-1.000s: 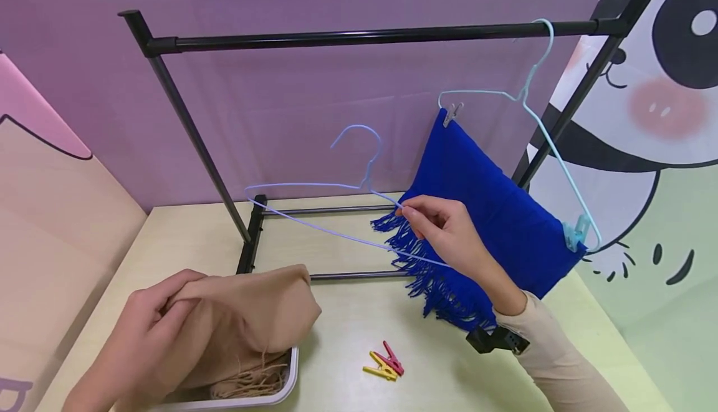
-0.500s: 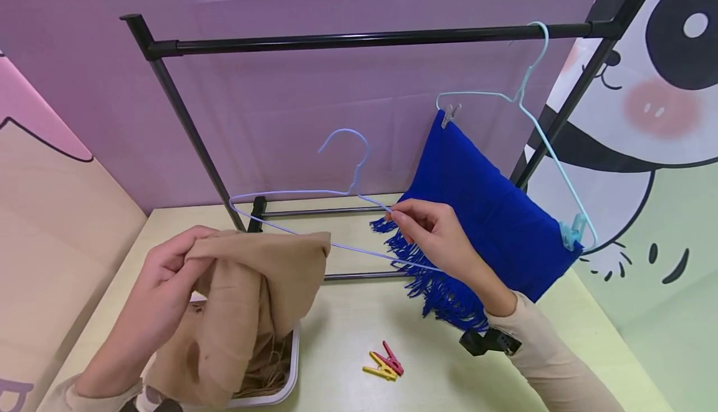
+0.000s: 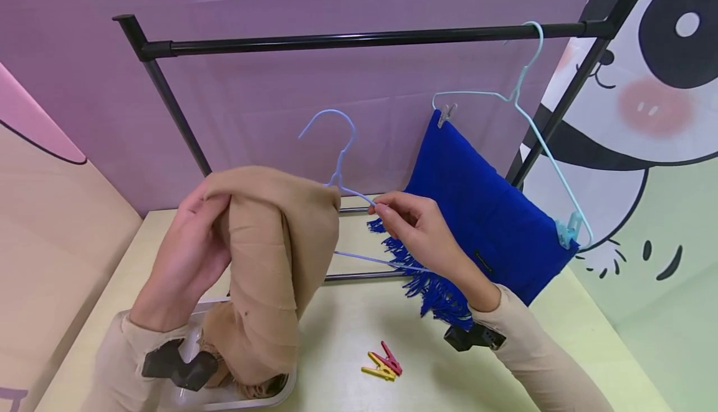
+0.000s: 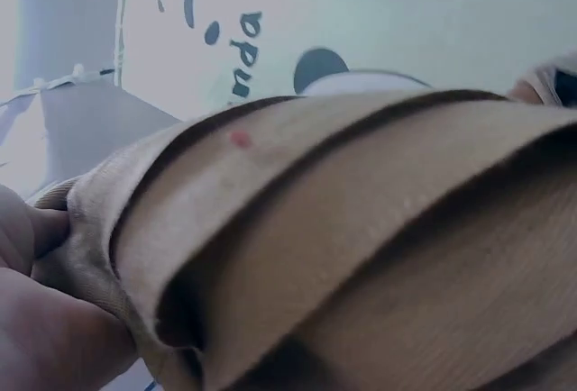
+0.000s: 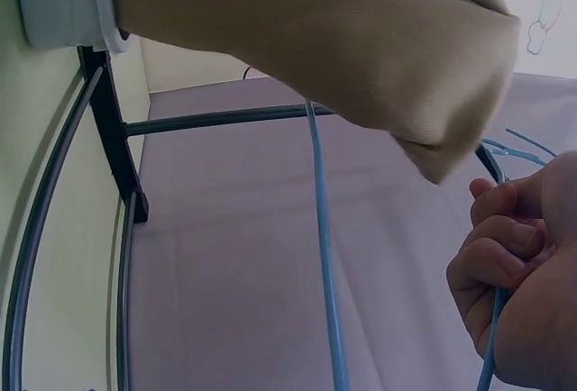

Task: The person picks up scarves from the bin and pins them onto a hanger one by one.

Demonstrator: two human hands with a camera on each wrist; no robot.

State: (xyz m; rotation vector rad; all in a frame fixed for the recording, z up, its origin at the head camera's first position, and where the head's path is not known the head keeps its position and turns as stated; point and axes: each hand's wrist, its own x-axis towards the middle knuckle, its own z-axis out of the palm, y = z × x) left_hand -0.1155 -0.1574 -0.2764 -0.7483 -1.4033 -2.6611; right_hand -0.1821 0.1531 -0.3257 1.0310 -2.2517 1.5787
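A folded tan scarf (image 3: 263, 244) hangs from my left hand (image 3: 193, 250), which grips its upper fold between thumb and fingers. In the left wrist view the scarf's layered folds (image 4: 361, 202) fill most of the picture. My right hand (image 3: 412, 228) pinches the shoulder of a blue-violet wire hanger (image 3: 340, 162), whose hook points up. The scarf covers the hanger's left part in the head view. In the right wrist view the fingers of the right hand (image 5: 505, 265) curl round the hanger wire. The scarf's lower end trails into a white basket (image 3: 247, 402).
A black rack (image 3: 336, 40) stands behind my hands. On its right, a light-blue hanger (image 3: 546, 150) carries a blue fringed scarf (image 3: 477, 206), held by a grey clip (image 3: 445, 114) and a light-blue clip (image 3: 569, 231). A yellow clothespin (image 3: 378, 368) and a red clothespin (image 3: 391, 359) lie on the table.
My left hand has lifted the tan scarf up out of the basket and to the right, in front of the hanger. The right hand has shifted slightly left with the hanger.
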